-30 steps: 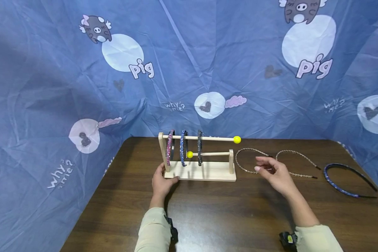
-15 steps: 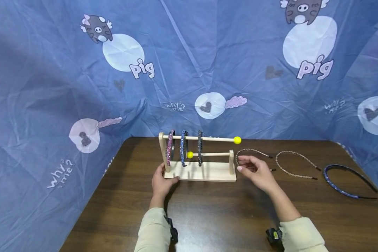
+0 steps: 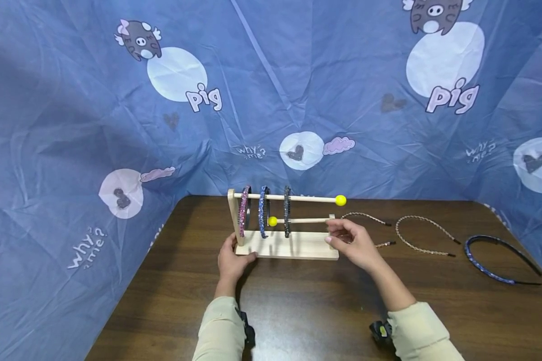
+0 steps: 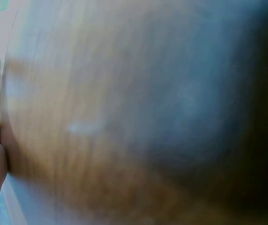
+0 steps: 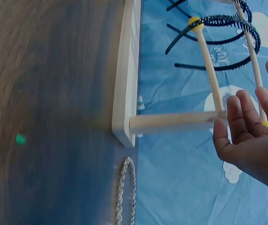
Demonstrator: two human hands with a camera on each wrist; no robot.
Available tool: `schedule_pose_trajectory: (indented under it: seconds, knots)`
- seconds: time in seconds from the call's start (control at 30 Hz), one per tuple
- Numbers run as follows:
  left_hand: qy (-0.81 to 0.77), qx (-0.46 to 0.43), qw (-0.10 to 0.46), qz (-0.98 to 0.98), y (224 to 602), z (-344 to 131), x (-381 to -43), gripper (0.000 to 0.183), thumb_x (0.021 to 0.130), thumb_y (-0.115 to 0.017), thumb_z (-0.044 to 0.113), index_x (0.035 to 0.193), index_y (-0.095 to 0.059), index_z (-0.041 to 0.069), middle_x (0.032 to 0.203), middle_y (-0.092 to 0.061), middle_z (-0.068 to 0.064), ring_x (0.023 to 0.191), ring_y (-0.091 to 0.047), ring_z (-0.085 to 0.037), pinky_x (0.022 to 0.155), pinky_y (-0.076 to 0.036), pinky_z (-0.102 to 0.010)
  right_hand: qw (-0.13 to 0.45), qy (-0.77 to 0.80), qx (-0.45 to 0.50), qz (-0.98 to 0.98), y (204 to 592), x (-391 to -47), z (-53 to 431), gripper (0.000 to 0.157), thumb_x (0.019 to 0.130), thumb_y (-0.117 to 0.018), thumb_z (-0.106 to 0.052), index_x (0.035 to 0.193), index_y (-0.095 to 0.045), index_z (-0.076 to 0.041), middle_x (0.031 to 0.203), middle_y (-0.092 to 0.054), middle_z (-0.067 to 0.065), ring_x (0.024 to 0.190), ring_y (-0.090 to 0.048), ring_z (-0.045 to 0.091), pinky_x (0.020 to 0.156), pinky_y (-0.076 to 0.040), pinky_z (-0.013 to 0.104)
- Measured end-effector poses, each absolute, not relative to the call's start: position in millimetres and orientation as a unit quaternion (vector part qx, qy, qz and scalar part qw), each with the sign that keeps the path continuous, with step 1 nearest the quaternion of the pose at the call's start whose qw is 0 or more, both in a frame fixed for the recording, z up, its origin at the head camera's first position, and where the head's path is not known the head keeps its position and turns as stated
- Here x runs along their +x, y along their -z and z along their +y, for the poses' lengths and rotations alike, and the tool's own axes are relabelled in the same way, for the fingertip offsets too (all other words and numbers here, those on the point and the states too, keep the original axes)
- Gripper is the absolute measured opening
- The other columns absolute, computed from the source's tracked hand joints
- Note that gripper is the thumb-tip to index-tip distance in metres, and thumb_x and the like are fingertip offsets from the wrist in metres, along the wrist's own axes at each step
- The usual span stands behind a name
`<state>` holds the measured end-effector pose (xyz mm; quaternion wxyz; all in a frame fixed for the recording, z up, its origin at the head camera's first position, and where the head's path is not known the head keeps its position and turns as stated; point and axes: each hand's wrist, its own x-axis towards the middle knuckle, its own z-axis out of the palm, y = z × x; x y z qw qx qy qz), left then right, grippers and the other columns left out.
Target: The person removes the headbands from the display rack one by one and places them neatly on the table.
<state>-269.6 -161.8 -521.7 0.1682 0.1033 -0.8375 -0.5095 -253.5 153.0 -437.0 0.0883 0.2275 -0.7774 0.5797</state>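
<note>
A wooden headband stand [image 3: 309,246] with two rods, tipped by yellow balls, stands on the table. On its upper rod hang a pink headband [image 3: 243,215], a blue headband [image 3: 261,213] and a black headband [image 3: 286,213], all glittery. My left hand [image 3: 232,261] grips the left end of the stand's base, thumb along the front. Beside the stand's right post [image 5: 171,123], my right hand [image 3: 356,244] holds nothing, its fingers loosely bent. It partly hides a thin braided headband [image 3: 366,215] lying behind it.
Farther right on the brown table [image 3: 316,306] lie a second braided headband [image 3: 402,236] and a blue headband [image 3: 481,266] with dark ends. A blue printed cloth [image 3: 253,90] hangs behind and beside the table.
My right hand has moved left, from over the braided headbands to the stand's right post. My left hand, the stand and the headbands have stayed put.
</note>
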Motion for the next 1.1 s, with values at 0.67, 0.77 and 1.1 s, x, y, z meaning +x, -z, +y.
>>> schedule_pose_trajectory:
  seconds: [0.67,0.77,1.1]
  knots:
    - [0.524,0.101,0.168,-0.829,523,-162,-270,0.076,0.056,-0.084,0.003,0.125,-0.053,0.003,0.116,-0.06,-0.017,0.107,-0.053,-0.03,0.096,-0.035,-0.042,0.063,-0.628,0.232,-0.74,409,-246,98,0.036,0.079,-0.064,0.008,0.113,-0.055,0.011,0.102,-0.059,0.024,0.093,-0.056,0.036,0.081,-0.045,0.045]
    - [0.525,0.1,0.167,-0.829,522,-163,-270,0.077,0.056,-0.084,0.003,0.126,-0.052,0.002,0.116,-0.059,-0.017,0.108,-0.052,-0.031,0.096,-0.035,-0.042,0.064,-0.639,0.229,-0.732,411,-248,88,0.037,0.078,-0.064,0.008,0.113,-0.054,0.012,0.102,-0.059,0.025,0.093,-0.056,0.036,0.082,-0.045,0.045]
    - [0.526,0.105,0.164,-0.828,519,-161,-268,0.078,0.055,-0.084,0.003,0.126,-0.052,0.002,0.115,-0.059,-0.017,0.107,-0.052,-0.031,0.097,-0.034,-0.043,0.066,-0.684,0.212,-0.695,419,-254,60,0.036,0.075,-0.061,0.015,0.108,-0.047,0.015,0.097,-0.055,0.029,0.09,-0.053,0.042,0.079,-0.044,0.039]
